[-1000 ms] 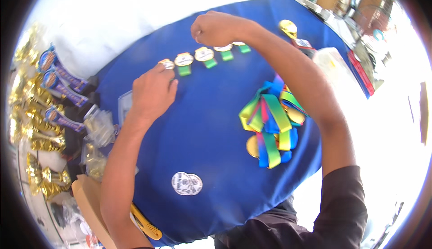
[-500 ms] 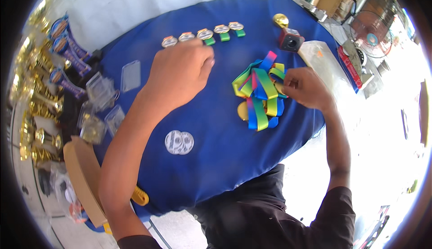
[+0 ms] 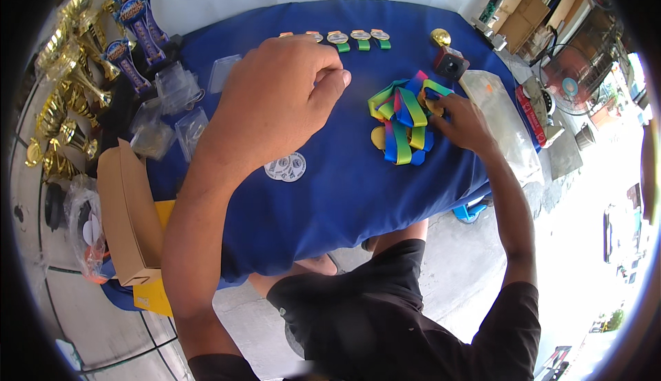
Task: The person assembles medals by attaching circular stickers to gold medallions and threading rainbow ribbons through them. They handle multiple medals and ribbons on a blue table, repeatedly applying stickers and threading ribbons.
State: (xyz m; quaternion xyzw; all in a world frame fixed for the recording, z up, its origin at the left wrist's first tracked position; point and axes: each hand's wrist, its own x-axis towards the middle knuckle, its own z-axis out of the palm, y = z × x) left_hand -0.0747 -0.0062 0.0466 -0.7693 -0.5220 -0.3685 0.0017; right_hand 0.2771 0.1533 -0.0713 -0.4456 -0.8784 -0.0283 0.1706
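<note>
My left hand point(image 3: 282, 99) is raised over the left part of the table, fingers curled and thumb against the index finger. Whatever it holds, if anything, is hidden. My right hand point(image 3: 467, 123) reaches the right side of a heaped pile of medal ribbons point(image 3: 406, 123) in blue, green, yellow and pink. Its thumb and fingers close around the edge of a gold medal point(image 3: 434, 108). Another gold medal point(image 3: 378, 137) shows at the pile's left. Along the far side lies a row of several medals point(image 3: 360, 35) with green ribbon ends, partly hidden by my left hand.
White round discs point(image 3: 289, 167) lie on the blue tablecloth point(image 3: 330, 209). Clear plastic cases point(image 3: 180, 88), gold trophies point(image 3: 72, 71) and a cardboard box point(image 3: 131, 216) stand at left. A dark red cube-shaped device point(image 3: 451, 63), gold ball-shaped object point(image 3: 441, 37) and plastic bag point(image 3: 496, 119) are right.
The view has shifted, showing more floor below the table. My right hand's fingers have straightened toward the gold medal at the pile's edge. My left hand appears larger and stays curled.
</note>
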